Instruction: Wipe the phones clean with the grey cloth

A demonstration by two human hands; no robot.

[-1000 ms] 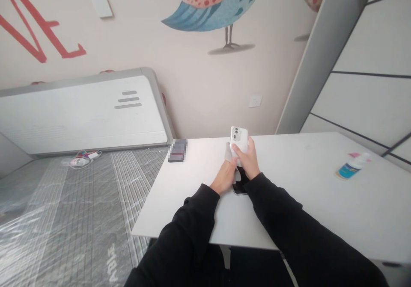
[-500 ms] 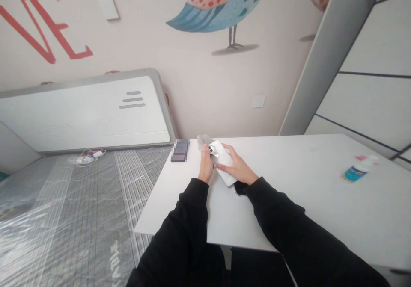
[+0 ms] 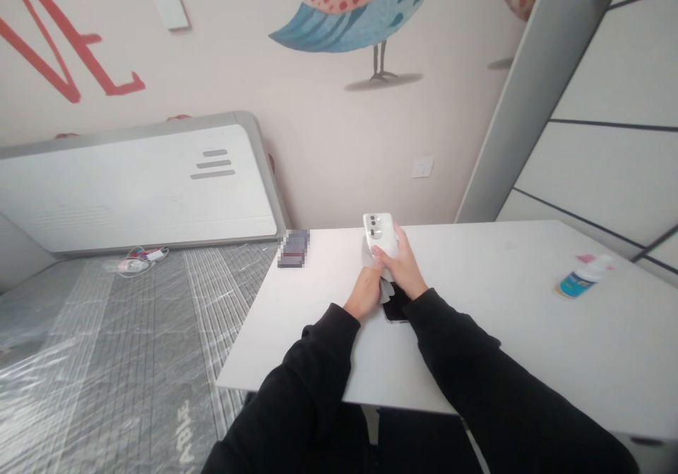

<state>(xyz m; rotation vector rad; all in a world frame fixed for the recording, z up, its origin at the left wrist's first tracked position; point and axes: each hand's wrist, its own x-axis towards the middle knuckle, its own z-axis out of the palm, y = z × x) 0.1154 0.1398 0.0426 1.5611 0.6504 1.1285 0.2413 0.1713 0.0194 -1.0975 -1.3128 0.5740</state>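
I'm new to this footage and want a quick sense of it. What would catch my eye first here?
At the far edge of the white table, the right hand holds a white phone with its camera lenses facing up, while the left hand presses a pale cloth against it. A dark phone lies flat beneath the hands, and a small blue-labelled bottle lies far right.
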